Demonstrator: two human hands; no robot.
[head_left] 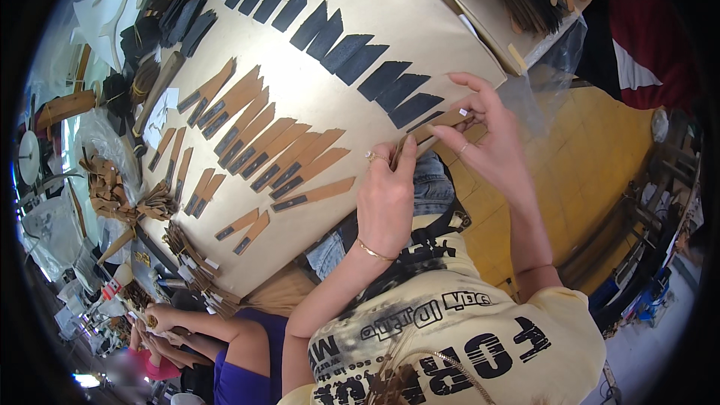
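Over the table's near right edge, my two hands hold a narrow brown leather strip (425, 133) between them. My left hand (386, 206) is closed, thumb and fingers gripping its left end. My right hand (487, 131) pinches the other end with thumb and fingers, beside a small white tag. Just beyond lie black pointed leather pieces (347, 55) in a long diagonal row. To the left, tan leather strips (281, 148) with dark patches at one end are spread in a row, some overlapping. A few more tan strips (241, 229) lie nearer.
The pale tabletop (247, 266) carries bundled tan strips (112, 187) and dark bundles (161, 26) along its left side. Stacked brown pieces (517, 0) lie on another table at far right. At lower left a co-worker's arm (210, 322) reaches forward. Yellow floor (577, 172) shows to the right.
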